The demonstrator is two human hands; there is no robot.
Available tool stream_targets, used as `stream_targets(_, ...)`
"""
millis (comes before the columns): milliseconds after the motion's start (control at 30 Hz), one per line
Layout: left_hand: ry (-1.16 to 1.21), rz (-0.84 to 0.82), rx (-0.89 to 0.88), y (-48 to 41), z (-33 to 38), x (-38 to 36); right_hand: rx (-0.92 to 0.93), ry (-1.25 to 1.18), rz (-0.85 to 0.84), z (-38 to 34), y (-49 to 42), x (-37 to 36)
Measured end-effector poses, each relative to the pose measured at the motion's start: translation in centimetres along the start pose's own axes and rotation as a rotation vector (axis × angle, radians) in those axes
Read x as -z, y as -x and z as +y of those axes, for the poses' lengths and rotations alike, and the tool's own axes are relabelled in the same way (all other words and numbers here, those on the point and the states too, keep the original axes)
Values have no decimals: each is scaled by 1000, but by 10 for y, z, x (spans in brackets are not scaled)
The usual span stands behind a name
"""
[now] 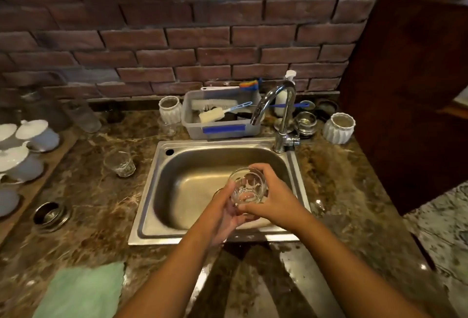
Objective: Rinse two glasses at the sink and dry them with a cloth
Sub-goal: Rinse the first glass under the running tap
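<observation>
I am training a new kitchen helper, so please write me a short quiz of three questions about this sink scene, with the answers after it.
1. True or false: the left hand and the right hand together hold one glass tumbler over the steel sink.
2. Where does the green cloth lie? A) in the sink B) on the marble counter, at the front left C) in the grey tub
3. Fill in: the second tumbler stands on the counter, to the ____ of the sink.
Key: 1 true; 2 B; 3 left.
</observation>
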State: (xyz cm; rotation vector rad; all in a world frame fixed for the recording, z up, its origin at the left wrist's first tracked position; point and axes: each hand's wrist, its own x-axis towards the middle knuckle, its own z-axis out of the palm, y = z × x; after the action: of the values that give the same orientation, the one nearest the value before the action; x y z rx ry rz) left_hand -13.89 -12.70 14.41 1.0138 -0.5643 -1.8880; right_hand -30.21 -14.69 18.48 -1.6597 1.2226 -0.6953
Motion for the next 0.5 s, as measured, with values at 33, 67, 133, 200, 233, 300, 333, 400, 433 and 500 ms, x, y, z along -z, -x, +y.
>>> stream_targets(33, -1, 1, 4, -5, 1, -1, -6, 4, -19, 2, -3, 4)
stream_targets(67, -1, 7, 10, -10, 3, -1, -13, 8, -45, 5, -7, 9)
stream_targets(133, -8, 39, 25, -20, 6, -4, -27, 20, -106, 8, -15, 22)
stream_targets(200, -26, 84, 37, -32, 9, -4, -59, 16, -133, 13, -25, 37)
stream_targets(233, -28, 100, 43, -38, 11, -4, -76, -8, -122, 16, -31, 46)
stream_targets(300, -26, 132, 49, -50, 16, -3, -106, -66, -46, 31, -50, 63)
stream_targets(333, -14, 139, 54, -56, 19, -1, -124, -75, 22, 40, -63, 71)
stream_targets(400, 4, 135, 58, -68, 23, 3, -180, -109, 211, 68, -89, 87)
stream_targets(433, 11, 138, 58, -73, 25, 5, -219, -133, 311, 85, -103, 93)
stream_targets(500, 29, 144, 59, -83, 27, 10, -327, -153, 476, 114, -129, 104)
